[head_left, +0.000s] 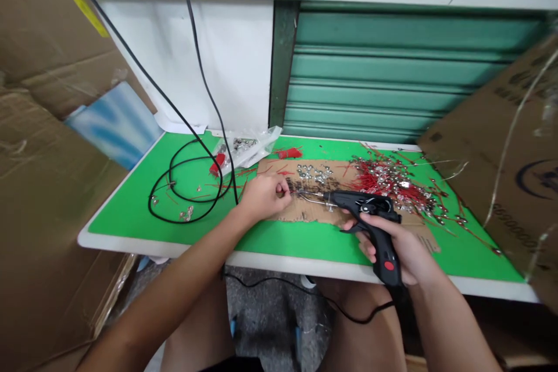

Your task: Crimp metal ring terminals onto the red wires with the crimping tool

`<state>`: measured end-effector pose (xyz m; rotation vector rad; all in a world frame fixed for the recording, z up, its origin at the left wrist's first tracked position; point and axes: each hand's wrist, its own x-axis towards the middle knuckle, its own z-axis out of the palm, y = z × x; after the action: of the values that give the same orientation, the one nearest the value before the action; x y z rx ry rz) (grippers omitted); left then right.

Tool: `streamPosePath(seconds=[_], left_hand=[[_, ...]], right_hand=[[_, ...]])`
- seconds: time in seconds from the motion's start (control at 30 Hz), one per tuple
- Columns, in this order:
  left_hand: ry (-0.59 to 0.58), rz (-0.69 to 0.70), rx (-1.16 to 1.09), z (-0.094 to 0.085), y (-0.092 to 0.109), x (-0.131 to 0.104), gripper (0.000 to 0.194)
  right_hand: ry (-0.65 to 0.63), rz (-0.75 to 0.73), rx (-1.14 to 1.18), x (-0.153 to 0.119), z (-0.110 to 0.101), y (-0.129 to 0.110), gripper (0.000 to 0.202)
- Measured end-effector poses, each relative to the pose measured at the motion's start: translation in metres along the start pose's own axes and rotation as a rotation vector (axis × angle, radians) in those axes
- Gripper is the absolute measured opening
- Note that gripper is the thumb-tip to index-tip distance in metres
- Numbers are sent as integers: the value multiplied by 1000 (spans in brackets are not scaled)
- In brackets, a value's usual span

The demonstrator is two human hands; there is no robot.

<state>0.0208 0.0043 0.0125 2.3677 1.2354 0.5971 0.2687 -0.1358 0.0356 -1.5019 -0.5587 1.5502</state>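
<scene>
My right hand [399, 244] is wrapped round the grip of a black soldering gun [366, 203] with a red button, its metal tip pointing left. Just left of that tip, my left hand [268, 195] is closed in a pinch over a piece of cardboard [320, 215]; what its fingers hold is too small to make out. Small silvery metal parts [316, 173] lie on the cardboard behind the tip. To the right spreads a pile of red wires with shiny metal ends [387, 180].
A plastic bag of metal parts [250, 148], a red wire bundle [290, 153] and a coiled black cable [187, 221] lie on the green tabletop [126, 209]. Cardboard boxes [510, 145] flank both sides. The gun's cord [279, 280] hangs below the table edge.
</scene>
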Motion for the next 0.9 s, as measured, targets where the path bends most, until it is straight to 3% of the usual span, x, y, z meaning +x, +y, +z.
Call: streamPosePath(seconds=[0.23,0.57,0.9], left_hand=[[11,24,-3,3,-2,0,4],[-22,-10,-13,1,1,0,7],[-44,-39,19,0,3,0,10]], right_hand=[[-53,-30,68,3,-4,9,32],[-107,-321,413,-3,-18,12,35],[-167,-335,445,4,-22,16,29]])
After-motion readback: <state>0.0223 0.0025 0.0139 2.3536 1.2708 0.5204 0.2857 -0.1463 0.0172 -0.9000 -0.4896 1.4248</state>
